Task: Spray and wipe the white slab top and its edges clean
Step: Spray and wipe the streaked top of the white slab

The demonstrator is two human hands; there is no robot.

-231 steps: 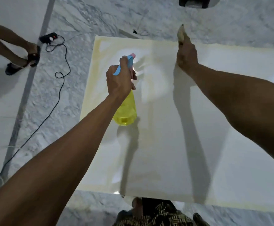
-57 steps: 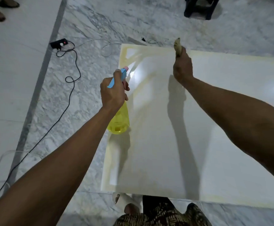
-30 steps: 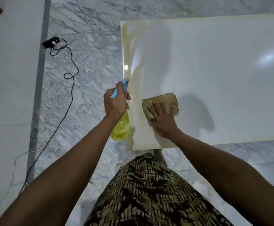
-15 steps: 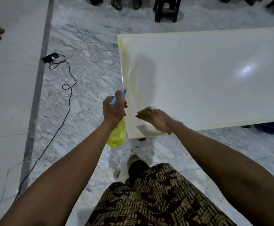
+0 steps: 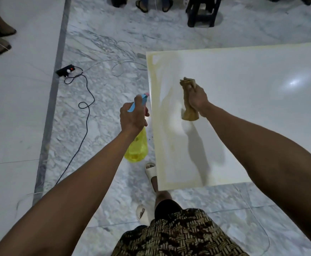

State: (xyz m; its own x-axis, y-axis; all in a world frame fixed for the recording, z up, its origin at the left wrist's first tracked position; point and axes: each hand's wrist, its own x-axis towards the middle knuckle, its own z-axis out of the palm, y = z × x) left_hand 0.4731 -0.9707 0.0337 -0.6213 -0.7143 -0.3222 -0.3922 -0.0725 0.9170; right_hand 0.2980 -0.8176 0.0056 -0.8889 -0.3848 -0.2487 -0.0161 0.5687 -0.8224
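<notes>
The white slab (image 5: pixel 252 111) fills the right half of the view, with yellowish staining along its left and near edges. My left hand (image 5: pixel 133 115) grips a yellow spray bottle (image 5: pixel 137 147) with a blue trigger head, held over the floor just left of the slab's left edge. My right hand (image 5: pixel 197 99) grips a bunched tan cloth (image 5: pixel 188 109) lifted above the slab near its left side; the cloth hangs out above and below my fist and casts a shadow on the slab.
A black power strip (image 5: pixel 65 70) and a trailing cable (image 5: pixel 85 115) lie on the marble floor to the left. A dark stool (image 5: pixel 202 12) and other people's feet (image 5: pixel 152 5) stand at the far edge. My sandalled foot (image 5: pixel 151 172) is by the slab's near left corner.
My right hand has lifted the cloth off the slab's near left corner, bunched it in the fist and moved it farther in. The left hand still holds the bottle beside the edge.
</notes>
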